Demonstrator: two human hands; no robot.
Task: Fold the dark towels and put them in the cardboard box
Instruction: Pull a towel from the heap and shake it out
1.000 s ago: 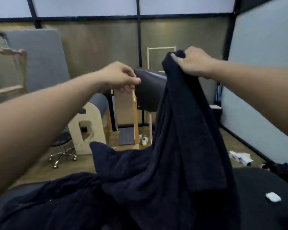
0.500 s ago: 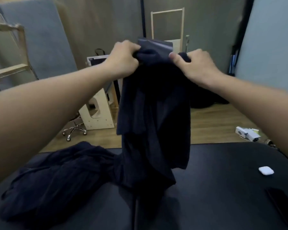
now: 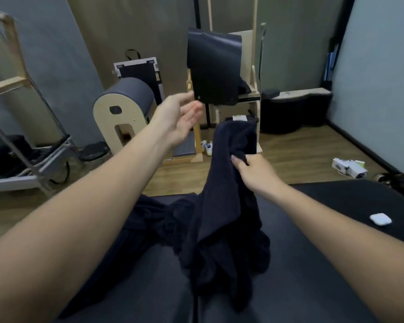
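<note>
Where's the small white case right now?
In the head view, the small white case lies on the dark table, far right, beyond the right forearm, away from the towels.

A white earbud case (image 3: 380, 219) lies on the black table (image 3: 324, 264) — a padded barrel (image 3: 124, 108) stands beyond.

grey walls (image 3: 56, 43), wood floor (image 3: 289, 155) — a padded barrel (image 3: 124, 106) and wooden frame (image 3: 254, 54) behind.

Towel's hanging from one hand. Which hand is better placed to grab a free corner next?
Left. The left hand is open and empty, raised beside the towel. The right hand already has its grip on the towel's upper part, holding it above the table.
</note>
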